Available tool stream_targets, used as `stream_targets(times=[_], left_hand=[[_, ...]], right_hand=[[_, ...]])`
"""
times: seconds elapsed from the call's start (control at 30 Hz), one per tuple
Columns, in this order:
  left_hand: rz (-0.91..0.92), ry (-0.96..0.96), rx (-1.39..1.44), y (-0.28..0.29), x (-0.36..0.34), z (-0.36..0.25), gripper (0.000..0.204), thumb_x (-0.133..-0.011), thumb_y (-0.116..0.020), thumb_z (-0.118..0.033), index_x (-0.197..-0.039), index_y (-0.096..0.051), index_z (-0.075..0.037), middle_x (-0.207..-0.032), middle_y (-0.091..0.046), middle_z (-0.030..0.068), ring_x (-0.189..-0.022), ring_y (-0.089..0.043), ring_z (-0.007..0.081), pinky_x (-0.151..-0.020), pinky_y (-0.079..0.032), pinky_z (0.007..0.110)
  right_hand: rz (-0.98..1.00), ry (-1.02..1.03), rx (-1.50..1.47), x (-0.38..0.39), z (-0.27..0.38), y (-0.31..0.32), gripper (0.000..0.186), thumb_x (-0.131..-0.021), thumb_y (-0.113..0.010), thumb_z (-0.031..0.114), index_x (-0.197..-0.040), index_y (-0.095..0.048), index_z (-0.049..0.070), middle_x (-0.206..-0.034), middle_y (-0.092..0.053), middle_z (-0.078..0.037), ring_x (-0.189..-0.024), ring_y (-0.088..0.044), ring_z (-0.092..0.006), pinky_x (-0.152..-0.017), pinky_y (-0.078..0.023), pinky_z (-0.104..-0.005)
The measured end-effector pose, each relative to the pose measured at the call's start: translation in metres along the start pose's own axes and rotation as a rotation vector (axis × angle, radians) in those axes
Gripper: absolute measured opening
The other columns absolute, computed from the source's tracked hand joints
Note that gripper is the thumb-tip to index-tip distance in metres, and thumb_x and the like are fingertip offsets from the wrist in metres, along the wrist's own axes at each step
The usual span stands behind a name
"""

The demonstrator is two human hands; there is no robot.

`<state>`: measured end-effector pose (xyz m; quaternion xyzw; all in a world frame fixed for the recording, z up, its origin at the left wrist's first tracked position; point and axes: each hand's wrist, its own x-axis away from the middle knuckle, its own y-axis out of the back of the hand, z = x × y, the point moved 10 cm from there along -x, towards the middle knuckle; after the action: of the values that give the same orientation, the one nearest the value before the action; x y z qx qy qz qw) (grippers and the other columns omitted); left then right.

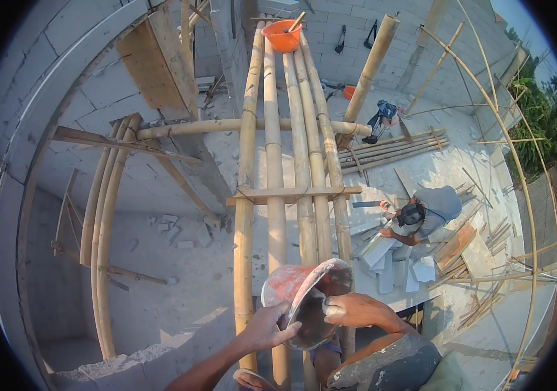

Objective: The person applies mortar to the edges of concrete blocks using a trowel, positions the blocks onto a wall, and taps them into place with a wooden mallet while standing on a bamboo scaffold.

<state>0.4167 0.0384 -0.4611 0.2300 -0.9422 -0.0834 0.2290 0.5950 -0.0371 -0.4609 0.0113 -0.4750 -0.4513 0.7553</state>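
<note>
A red, mortar-smeared bucket (289, 285) is tilted over the bamboo poles in front of me, its mouth turned toward me and to the right. My left hand (270, 328) grips the rim on the left side, thumb over the edge. At the mouth's right side, my right hand (356, 310) is closed, its fingers reaching into the opening. Whatever it holds is too hidden to name. Grey residue coats the bucket's inside.
Bamboo poles (274, 156) with gaps between them run ahead, crossed by a wooden plank (294, 193). An orange basin (283, 38) with a handled tool stands at their far end. Far below right, a person (436, 207) with a saw bends over pale blocks (386, 274).
</note>
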Motion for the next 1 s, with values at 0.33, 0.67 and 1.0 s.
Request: stream_targets(times=[0.33,0.67,1.0], left_hand=[[-0.047,0.074,0.15,0.012,-0.018,0.038,0.044,-0.098,-0.068,-0.04,-0.106,-0.054,0.001,-0.08,-0.065,0.0163,-0.072,-0.066,0.0277,-0.067,-0.051,0.041],[-0.313,0.236,0.29,0.016,0.024,0.007,0.027,-0.097,-0.071,-0.023,-0.102,-0.061,0.002,-0.084,-0.066,0.0106,-0.075,-0.063,0.0199,-0.069,-0.051,0.038],[-0.638,0.396,0.221,0.18,0.168,-0.299,0.03,-0.085,-0.071,-0.025,-0.088,-0.055,0.001,-0.073,-0.055,0.0151,-0.07,-0.054,0.0264,-0.069,-0.046,0.043]], right_hand=[[-0.067,-0.133,0.074,-0.028,0.018,-0.005,0.039,-0.094,-0.061,0.031,-0.119,-0.067,0.002,-0.107,-0.074,-0.025,-0.108,-0.069,-0.0445,-0.096,-0.053,-0.0512],[0.171,-0.197,0.183,-0.007,0.071,0.042,0.043,-0.088,-0.063,0.031,-0.118,-0.07,0.001,-0.106,-0.075,-0.025,-0.103,-0.073,-0.0411,-0.087,-0.058,-0.0519],[-0.082,-0.041,-0.218,0.239,0.222,0.154,0.045,-0.088,-0.065,0.041,-0.119,-0.069,0.009,-0.114,-0.073,-0.021,-0.111,-0.068,-0.0426,-0.095,-0.053,-0.0501]])
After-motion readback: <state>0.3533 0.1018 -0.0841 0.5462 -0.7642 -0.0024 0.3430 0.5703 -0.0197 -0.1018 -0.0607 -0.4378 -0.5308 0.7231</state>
